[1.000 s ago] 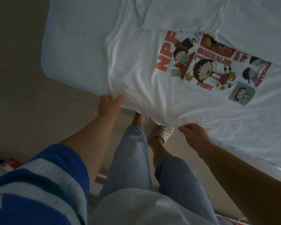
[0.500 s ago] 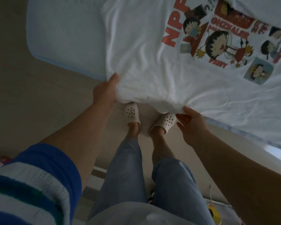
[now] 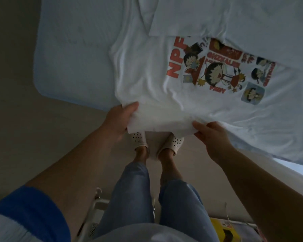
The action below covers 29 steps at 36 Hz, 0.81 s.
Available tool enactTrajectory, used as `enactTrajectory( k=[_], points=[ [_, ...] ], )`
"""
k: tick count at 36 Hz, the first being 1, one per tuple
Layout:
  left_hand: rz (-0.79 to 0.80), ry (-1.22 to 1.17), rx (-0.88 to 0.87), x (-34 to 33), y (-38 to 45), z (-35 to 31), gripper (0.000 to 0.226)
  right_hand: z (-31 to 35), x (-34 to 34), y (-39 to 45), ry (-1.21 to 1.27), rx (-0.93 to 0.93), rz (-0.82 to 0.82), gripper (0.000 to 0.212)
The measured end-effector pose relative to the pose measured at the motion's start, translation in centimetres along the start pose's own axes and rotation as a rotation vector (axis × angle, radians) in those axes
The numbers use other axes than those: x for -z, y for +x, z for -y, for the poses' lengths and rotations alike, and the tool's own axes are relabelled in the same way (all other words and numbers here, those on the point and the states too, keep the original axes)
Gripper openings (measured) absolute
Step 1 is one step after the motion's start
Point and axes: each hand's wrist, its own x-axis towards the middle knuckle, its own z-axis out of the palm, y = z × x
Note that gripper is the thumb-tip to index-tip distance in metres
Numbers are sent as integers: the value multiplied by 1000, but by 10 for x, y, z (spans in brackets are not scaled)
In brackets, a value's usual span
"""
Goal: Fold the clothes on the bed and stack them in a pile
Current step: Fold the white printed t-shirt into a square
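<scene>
A white T-shirt [image 3: 156, 81] with a red and black cartoon print lies spread on the pale blue bed [image 3: 73, 55], its hem hanging over the near edge. My left hand [image 3: 120, 119] grips the hem's left corner, thumb on top of the cloth. My right hand [image 3: 210, 135] pinches the hem further right. The strip of hem between both hands is lifted off the mattress above my feet. A sleeve or upper part of the shirt is folded over the print's top.
Another pale folded cloth [image 3: 234, 16] lies at the far side of the bed, partly over the shirt. The bed's rounded corner [image 3: 42, 89] is at the left, with beige floor [image 3: 24, 137] beside it. A yellow box [image 3: 224, 229] sits on the floor behind my legs.
Both hands keep hold of the hem and have raised it, so it now hangs as a taut strip over my feet. The view has tilted back toward the bed.
</scene>
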Motion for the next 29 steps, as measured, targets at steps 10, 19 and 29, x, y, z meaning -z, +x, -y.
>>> enactTrajectory(
  k=[10, 19, 29],
  points=[
    [197, -282, -6, -57, 28, -98, 35, 97, 1, 34, 213, 110, 118, 16],
    [101, 136, -314, -100, 84, -140, 54, 154, -12, 119, 73, 101, 157, 10],
    [-228, 492, -399, -104, 97, -145, 21, 169, -2, 137, 120, -42, 247, 26]
  ],
)
